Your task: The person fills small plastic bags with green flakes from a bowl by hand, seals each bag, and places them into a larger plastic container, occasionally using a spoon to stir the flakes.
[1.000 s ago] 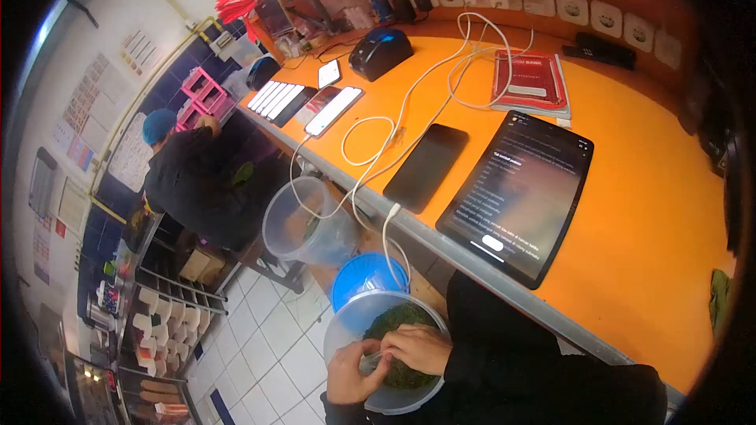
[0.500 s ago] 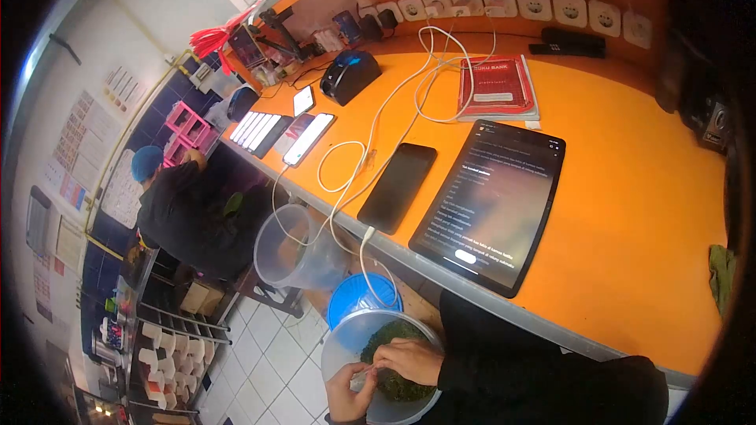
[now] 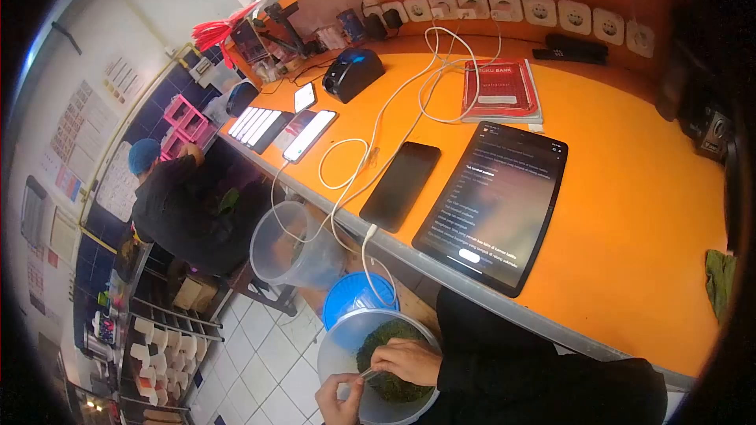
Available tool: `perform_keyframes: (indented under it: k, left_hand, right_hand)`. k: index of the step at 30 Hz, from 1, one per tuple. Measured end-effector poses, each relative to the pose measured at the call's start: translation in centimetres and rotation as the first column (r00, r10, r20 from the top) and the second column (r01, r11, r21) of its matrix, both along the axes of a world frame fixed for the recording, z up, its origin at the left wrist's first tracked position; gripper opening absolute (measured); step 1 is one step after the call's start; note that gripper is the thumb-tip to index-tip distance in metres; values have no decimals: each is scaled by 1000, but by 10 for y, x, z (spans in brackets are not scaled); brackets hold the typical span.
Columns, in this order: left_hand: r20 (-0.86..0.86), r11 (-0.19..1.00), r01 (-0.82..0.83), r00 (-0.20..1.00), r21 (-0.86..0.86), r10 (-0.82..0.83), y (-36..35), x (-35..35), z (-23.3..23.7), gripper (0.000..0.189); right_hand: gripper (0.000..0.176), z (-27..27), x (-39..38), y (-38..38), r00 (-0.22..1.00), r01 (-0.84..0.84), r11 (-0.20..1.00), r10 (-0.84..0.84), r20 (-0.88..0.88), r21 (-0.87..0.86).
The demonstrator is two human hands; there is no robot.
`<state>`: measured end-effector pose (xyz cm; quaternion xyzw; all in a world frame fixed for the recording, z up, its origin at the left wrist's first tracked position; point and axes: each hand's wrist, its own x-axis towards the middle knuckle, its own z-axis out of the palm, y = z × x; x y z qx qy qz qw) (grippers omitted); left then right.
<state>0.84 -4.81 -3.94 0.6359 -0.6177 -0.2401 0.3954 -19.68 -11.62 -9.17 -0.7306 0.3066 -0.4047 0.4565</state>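
Observation:
Over a translucent bucket [image 3: 335, 346] holding chopped-looking green leafy matter [image 3: 386, 336], both hands meet in a pinch. My right hand [image 3: 408, 362] is closed at the fingertips above the greens. My left hand [image 3: 339, 398] is closed too, at the bucket's near left rim. A thin, pale, strip-like piece [image 3: 368, 375] runs between the fingertips of both hands; its kind is too small to make out. Parts of the greens lie hidden under my right hand.
On the orange counter [image 3: 614, 252] lie a tablet [image 3: 492, 205], a dark phone [image 3: 400, 186], lit phones, white cables and a red book [image 3: 501, 88]. Beside my bucket are a blue lid [image 3: 358, 299] and another clear bucket [image 3: 287, 244]. A person [image 3: 185, 205] sits at the left.
My left hand has shifted a little left and down, away from my right hand, and the pale strip shows more between them. The view has moved slightly.

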Motion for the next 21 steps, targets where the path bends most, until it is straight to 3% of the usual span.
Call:
perform_keyframes:
  k: [5, 8, 19, 21]
  left_hand:
    - [-95, 998, -60, 994, 3, 60, 6, 11, -5, 14]
    - [-26, 998, -55, 998, 4, 55, 9, 11, 2, 13]
    - [-65, 985, -171, 983, 22, 173, 11, 10, 2, 13]
    - [-14, 995, -93, 996, 37, 93, 12, 22, -8, 22]
  right_hand:
    - [18, 0, 1, 0, 996, -19, 999, 23, -82, 49]
    - [18, 4, 0, 1, 997, -12, 998, 17, -73, 64]
    - [17, 15, -3, 2, 999, 47, 998, -46, -28, 37]
    - [17, 19, -1, 3, 999, 36, 999, -35, -39, 31]
